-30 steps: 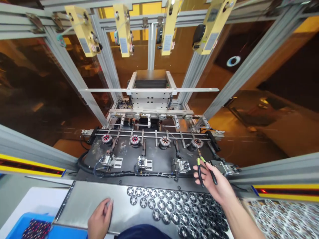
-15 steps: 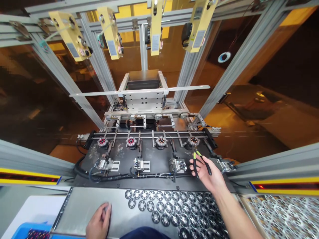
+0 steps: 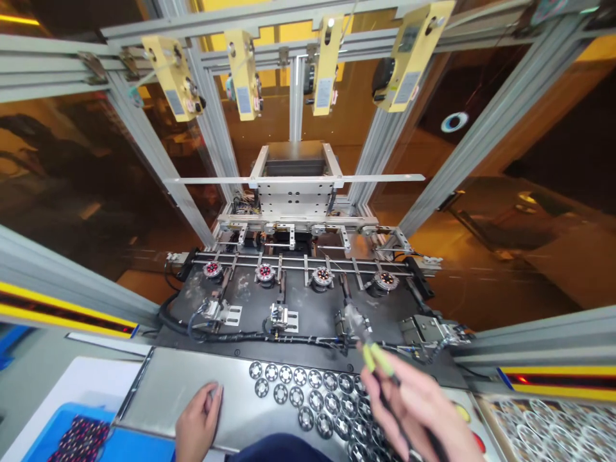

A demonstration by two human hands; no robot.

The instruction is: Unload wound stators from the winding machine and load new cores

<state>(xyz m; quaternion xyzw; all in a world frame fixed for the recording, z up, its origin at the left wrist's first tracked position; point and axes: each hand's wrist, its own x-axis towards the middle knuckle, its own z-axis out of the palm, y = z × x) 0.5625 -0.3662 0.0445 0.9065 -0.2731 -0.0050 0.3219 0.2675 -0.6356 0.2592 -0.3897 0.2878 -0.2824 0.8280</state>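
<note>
My right hand (image 3: 418,414) grips a pair of small pliers (image 3: 373,356) with green-and-black handles, tips pointing up and left over the front of the black machine bed (image 3: 312,308); the hand is blurred by motion. Below it lie several round stator cores (image 3: 312,398) on a steel tray (image 3: 168,391). My left hand (image 3: 197,423) rests on the tray's front left part, fingers curled together, with nothing visible in it. Several wound stators (image 3: 264,273) sit in a row on fixtures at the back of the bed.
A blue bin (image 3: 72,439) with wound parts sits at the lower left. A tray of ring parts (image 3: 543,427) lies at the lower right. Yellow units (image 3: 245,64) hang from the aluminium frame above. Clamps and cables (image 3: 279,317) cross the bed's front.
My right hand has pulled back with the pliers from the rightmost stator toward me, over the tray. The left hand has stayed put. The view shifted slightly.
</note>
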